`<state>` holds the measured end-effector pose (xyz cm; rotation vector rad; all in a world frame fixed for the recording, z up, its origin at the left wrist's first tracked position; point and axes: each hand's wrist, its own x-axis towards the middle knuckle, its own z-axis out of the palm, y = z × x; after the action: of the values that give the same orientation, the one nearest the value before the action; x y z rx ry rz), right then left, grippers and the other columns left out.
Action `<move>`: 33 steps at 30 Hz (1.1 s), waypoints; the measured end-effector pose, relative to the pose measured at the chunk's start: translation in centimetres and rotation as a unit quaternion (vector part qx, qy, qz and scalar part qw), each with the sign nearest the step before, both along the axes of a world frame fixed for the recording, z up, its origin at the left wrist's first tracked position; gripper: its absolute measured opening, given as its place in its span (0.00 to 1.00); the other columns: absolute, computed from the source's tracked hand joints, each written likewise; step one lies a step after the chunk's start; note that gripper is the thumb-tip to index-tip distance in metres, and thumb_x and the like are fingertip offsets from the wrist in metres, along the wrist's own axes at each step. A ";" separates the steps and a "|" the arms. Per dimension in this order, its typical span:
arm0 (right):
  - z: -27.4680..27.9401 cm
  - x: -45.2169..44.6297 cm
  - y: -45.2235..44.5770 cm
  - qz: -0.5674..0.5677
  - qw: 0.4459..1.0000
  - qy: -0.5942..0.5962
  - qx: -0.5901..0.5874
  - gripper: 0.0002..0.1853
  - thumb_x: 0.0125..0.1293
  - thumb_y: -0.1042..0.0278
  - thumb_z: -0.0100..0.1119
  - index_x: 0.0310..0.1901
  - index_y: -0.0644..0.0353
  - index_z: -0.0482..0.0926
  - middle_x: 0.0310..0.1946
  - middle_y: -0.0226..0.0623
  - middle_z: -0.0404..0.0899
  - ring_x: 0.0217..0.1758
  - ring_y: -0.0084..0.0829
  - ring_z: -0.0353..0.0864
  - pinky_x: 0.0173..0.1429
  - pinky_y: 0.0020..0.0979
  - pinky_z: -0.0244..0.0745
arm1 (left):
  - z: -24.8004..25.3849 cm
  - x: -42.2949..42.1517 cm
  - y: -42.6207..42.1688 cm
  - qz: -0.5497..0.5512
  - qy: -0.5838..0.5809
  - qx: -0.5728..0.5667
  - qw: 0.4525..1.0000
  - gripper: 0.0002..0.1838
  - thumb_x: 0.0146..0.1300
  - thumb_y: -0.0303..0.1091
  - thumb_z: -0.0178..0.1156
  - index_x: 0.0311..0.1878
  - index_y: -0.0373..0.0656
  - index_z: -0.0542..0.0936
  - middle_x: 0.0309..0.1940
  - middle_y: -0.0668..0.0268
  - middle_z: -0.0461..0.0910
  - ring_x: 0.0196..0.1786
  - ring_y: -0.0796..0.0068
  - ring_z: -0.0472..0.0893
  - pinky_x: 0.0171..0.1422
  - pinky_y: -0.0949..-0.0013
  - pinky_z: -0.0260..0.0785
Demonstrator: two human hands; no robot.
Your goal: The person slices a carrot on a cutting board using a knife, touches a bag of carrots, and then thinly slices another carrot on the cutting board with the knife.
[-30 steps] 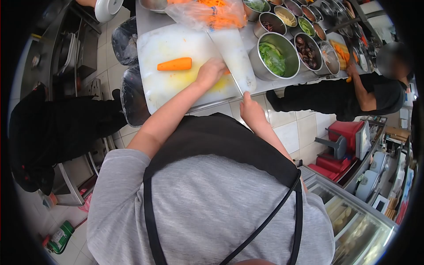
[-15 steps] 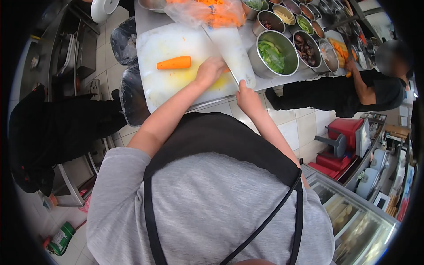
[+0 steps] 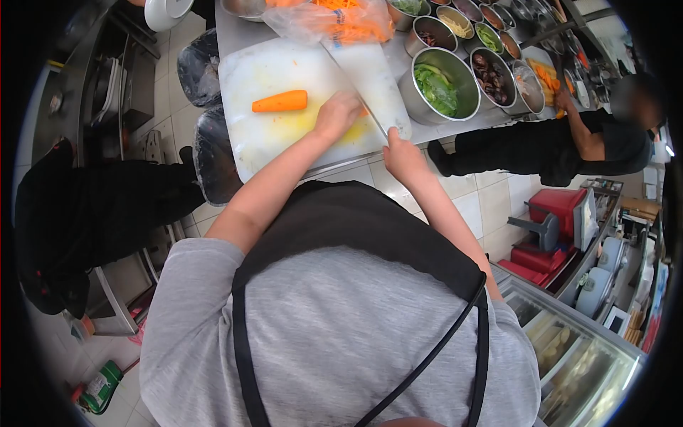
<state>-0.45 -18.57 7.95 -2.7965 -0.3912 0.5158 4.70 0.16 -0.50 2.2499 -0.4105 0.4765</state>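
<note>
A large knife (image 3: 356, 95) slants across the white cutting board (image 3: 245, 67), its handle wrapped in the fingers of my right hand (image 3: 404, 155) near the board's front right corner. Left of the blade, my left hand (image 3: 339, 114) is closed and pressed low on the board. Bits of orange show between that hand and the blade; what its fingers hold is mostly hidden. A peeled carrot (image 3: 279, 101) lies whole on the left part of the board, with yellow stains on the surface around it. Behind the board sits a clear plastic bag (image 3: 356, 28) of shredded carrot.
Steel pots of greens (image 3: 437, 89) and dark pieces (image 3: 491, 77) stand right of the board, with smaller containers behind. A co-worker (image 3: 590, 135) in black stands at the right, another person (image 3: 107, 213) at the left. Lined bins (image 3: 213, 153) stand left of the table.
The knife and my right hand have shifted slightly up and left since the earliest frame. My left hand stays nearly in place, as does the whole carrot.
</note>
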 end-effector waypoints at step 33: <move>-1.3 0.6 0.6 0.014 1.000 -0.001 0.002 0.14 0.64 0.73 0.45 0.51 0.63 0.64 0.33 0.60 0.81 0.41 0.61 0.81 0.47 0.57 0.74 | -1.5 -0.2 0.3 0.015 -0.042 -0.002 0.999 0.05 0.49 0.23 0.64 0.31 0.42 0.81 0.34 0.65 0.80 0.41 0.61 0.78 0.45 0.62 0.73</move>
<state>0.18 -18.01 6.61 -2.7923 -0.4332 0.5172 4.47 0.45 -2.01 2.2400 -0.4185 0.5895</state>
